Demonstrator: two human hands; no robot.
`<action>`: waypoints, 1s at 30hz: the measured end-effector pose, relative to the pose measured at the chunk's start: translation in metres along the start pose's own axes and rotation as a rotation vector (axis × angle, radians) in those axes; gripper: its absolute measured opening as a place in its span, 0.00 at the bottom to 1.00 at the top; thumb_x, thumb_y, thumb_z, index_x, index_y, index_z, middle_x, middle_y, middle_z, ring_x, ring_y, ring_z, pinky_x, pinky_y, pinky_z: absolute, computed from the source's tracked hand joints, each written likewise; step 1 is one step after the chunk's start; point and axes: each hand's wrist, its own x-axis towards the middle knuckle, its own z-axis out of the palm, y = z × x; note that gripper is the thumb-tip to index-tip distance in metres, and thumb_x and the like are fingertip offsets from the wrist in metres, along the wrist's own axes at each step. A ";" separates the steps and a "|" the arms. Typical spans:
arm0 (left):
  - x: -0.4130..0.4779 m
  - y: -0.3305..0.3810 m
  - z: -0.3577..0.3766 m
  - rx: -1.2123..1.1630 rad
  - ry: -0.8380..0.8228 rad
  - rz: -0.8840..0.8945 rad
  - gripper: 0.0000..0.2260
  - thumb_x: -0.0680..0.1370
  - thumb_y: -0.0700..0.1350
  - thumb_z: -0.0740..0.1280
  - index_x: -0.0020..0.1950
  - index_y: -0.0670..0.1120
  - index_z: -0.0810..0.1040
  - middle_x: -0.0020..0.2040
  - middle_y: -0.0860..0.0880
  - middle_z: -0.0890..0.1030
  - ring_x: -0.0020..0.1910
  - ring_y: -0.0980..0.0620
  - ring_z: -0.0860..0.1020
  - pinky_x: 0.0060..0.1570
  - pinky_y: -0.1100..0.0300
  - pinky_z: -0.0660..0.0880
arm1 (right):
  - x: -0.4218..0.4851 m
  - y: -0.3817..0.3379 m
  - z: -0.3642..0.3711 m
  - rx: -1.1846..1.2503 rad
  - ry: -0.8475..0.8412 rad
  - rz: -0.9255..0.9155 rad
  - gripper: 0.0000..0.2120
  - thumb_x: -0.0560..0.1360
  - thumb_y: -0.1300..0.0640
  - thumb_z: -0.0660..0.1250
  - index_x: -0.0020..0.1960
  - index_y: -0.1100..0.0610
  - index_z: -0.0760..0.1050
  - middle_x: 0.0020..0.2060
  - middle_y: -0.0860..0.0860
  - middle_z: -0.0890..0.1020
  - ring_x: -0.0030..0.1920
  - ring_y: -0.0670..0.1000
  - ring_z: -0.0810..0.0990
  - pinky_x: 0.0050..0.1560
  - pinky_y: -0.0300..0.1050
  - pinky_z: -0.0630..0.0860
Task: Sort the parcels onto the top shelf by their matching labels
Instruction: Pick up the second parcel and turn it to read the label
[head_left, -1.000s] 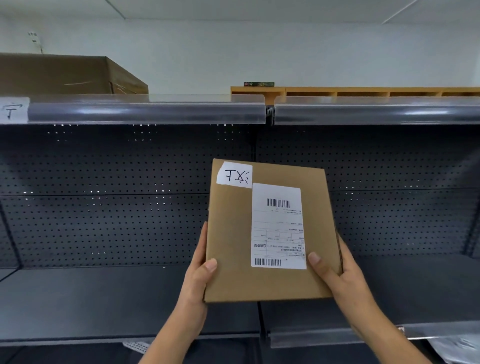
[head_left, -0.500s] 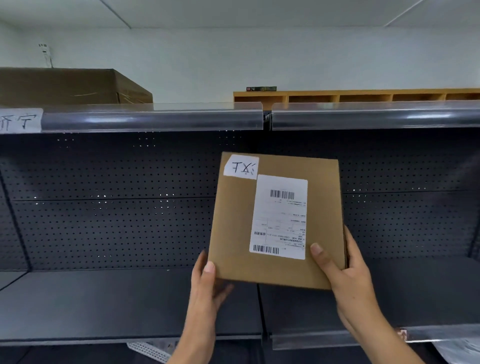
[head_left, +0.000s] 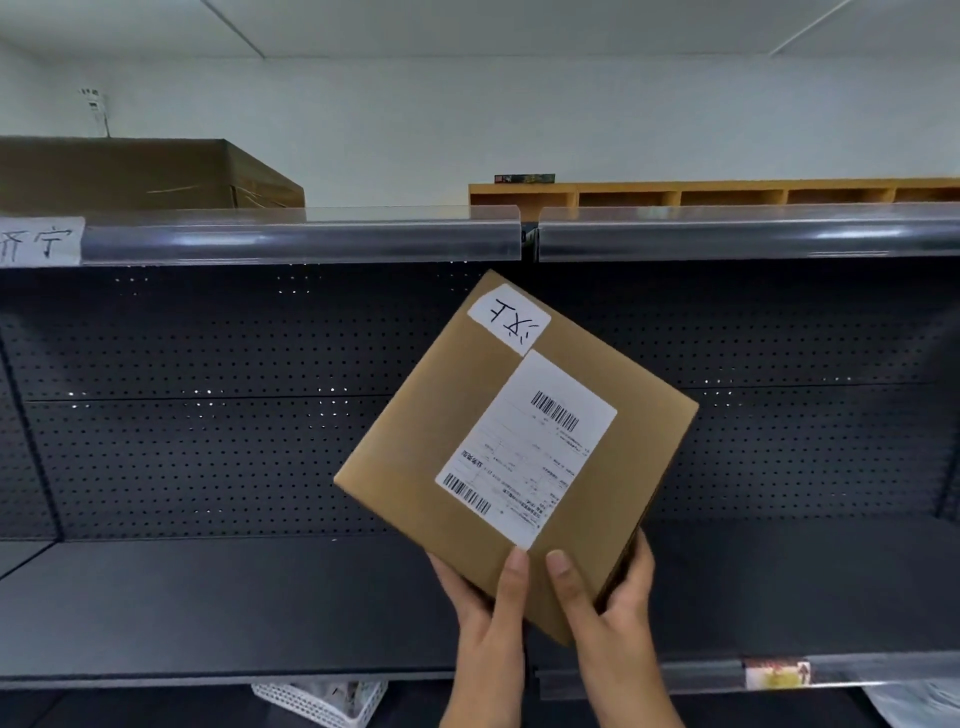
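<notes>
Both hands (head_left: 550, 608) pinch the flat cardboard parcel's (head_left: 441, 447) lower corner.

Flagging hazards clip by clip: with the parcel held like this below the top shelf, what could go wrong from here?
1. Both hands, left hand and right hand, pinch only the bottom corner of the tilted parcel; it may pivot or slip out of the grip.
2. Its handwritten tag faces upside down, so it could be misread against the shelf label.
3. Lifting could catch the top shelf edge.
</notes>
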 end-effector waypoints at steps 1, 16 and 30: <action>0.001 0.004 -0.003 0.004 0.003 0.013 0.50 0.68 0.63 0.79 0.78 0.81 0.49 0.78 0.58 0.75 0.73 0.55 0.78 0.76 0.45 0.71 | 0.001 0.000 -0.003 -0.020 -0.018 0.008 0.47 0.70 0.48 0.75 0.81 0.39 0.51 0.65 0.39 0.75 0.52 0.24 0.79 0.45 0.26 0.79; 0.031 0.034 -0.050 0.192 -0.037 0.053 0.43 0.79 0.60 0.73 0.84 0.71 0.47 0.77 0.66 0.74 0.69 0.67 0.78 0.72 0.57 0.72 | 0.093 -0.053 -0.071 -0.258 -0.174 0.004 0.37 0.72 0.31 0.72 0.76 0.45 0.69 0.71 0.43 0.78 0.68 0.43 0.77 0.70 0.44 0.72; 0.082 0.104 -0.061 0.430 -0.014 0.015 0.28 0.77 0.59 0.76 0.76 0.57 0.77 0.63 0.53 0.88 0.60 0.51 0.87 0.58 0.55 0.82 | 0.072 -0.027 -0.080 -0.099 -0.396 0.371 0.44 0.58 0.35 0.83 0.71 0.45 0.75 0.58 0.49 0.89 0.63 0.59 0.84 0.50 0.62 0.86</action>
